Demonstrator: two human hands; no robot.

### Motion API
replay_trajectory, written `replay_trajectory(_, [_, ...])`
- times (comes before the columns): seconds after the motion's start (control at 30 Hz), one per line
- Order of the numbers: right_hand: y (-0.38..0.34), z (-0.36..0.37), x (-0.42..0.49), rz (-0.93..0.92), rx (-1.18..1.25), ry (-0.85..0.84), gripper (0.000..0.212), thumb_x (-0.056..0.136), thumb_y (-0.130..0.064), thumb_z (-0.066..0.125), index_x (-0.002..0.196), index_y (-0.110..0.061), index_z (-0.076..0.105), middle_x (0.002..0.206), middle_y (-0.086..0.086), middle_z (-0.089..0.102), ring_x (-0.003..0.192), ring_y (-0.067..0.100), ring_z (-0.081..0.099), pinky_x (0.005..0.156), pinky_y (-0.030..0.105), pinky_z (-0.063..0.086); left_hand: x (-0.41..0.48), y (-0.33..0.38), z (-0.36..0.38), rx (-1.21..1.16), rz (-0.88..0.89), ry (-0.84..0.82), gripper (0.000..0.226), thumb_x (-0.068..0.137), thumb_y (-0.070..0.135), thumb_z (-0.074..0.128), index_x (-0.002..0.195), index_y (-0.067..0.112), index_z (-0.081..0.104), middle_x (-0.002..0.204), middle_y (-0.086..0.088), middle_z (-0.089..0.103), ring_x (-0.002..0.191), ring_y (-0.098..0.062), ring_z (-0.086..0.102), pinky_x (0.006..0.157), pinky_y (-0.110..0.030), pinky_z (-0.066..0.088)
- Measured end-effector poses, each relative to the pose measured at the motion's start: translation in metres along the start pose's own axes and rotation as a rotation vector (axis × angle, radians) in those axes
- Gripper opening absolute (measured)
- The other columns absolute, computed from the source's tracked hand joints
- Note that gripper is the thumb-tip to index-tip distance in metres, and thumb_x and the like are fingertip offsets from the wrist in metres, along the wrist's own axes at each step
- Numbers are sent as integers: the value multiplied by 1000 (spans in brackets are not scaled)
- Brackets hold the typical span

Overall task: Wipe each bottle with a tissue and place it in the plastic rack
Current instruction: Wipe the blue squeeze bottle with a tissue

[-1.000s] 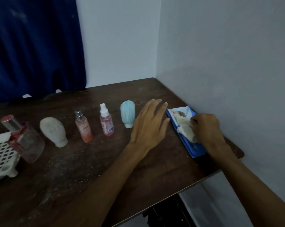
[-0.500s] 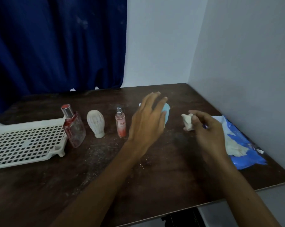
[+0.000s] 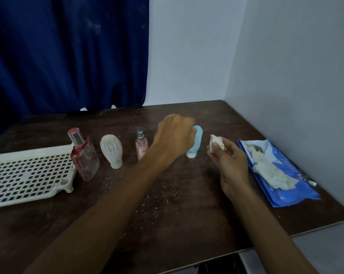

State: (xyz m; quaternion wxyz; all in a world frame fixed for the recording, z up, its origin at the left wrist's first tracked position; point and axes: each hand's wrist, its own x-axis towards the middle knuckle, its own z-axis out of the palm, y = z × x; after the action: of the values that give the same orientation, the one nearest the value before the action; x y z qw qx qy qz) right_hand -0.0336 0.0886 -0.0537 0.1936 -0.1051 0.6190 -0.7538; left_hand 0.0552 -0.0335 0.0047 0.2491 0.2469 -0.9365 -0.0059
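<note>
I recorded 2 arms, both mine. My left forearm (image 3: 107, 204) was bare along all its visible length, long and slender, narrowing toward the wrist. My right forearm (image 3: 266, 224) was bare likewise and of the same build. My left hand (image 3: 175, 135) was bare; its knuckles showed as a low ridge across the back. My right hand (image 3: 229, 163) was bare as well, set on a narrow wrist. Dim light left my nails and finer surface detail unreadable.

teal bottle (image 3: 198, 140) upright, gripped | tissue (image 3: 216, 143) crumpled, pinched | red bottle (image 3: 85, 158), white bottle (image 3: 111, 151), pink bottle (image 3: 141, 148) standing | rack (image 3: 28, 175) flat, left
</note>
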Motion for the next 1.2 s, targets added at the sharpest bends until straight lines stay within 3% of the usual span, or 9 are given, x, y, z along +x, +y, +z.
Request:
replay_trajectory(0.17, [4,17,14,67,179,-25,26,97,-9,61,122,-18,58,118,1,68,105,15,69,88,34,59,-2,6,0,-128,-44,-24,23,98,26,57,115,20,71,110,-4,73,101,-24,66,81,-38,53])
replay_trajectory(0.3, [7,22,16,82,244,-37,27,98,-11,61,124,-16,58,119,3,69,106,17,69,84,33,60,-2,11,4,-205,-43,-53,22,99,22,58,115,14,72,109,-5,74,100,-20,66,83,-30,51])
replay_trajectory(0.47, [9,14,4,9,235,24,25,97,-11,62,120,-21,61,116,-1,70,103,12,70,89,34,58,-3,19,14,-311,-18,-36,18,96,16,58,101,15,76,96,-2,76,90,-20,68,85,-43,53])
replay_trajectory(0.7, [13,-6,-24,-104,178,70,22,93,-12,68,113,-20,65,110,-4,73,104,11,70,93,40,57,-20,22,17,-618,-61,14,17,96,10,62,104,11,77,99,2,77,89,-8,69,83,-21,55])
replay_trajectory(0.9, [9,-7,-43,-187,156,72,31,91,-9,70,121,-11,62,110,-2,73,101,10,71,88,34,59,-31,27,12,-724,-100,37,18,95,9,63,107,10,77,101,1,77,90,-6,69,83,-17,54])
replay_trajectory(1.1, [14,-9,-60,-174,140,53,27,91,-9,70,116,-16,65,106,-6,74,99,7,71,82,27,59,-63,24,16,-822,-235,98,17,93,13,68,108,13,76,97,6,76,88,0,70,78,-11,53])
replay_trajectory(1.2, [17,-4,-67,-155,110,18,24,91,-9,70,112,-20,66,105,-6,74,96,7,71,78,23,59,-88,23,20,-943,-334,165,24,96,19,66,119,14,73,114,6,74,102,5,68,88,-16,54])
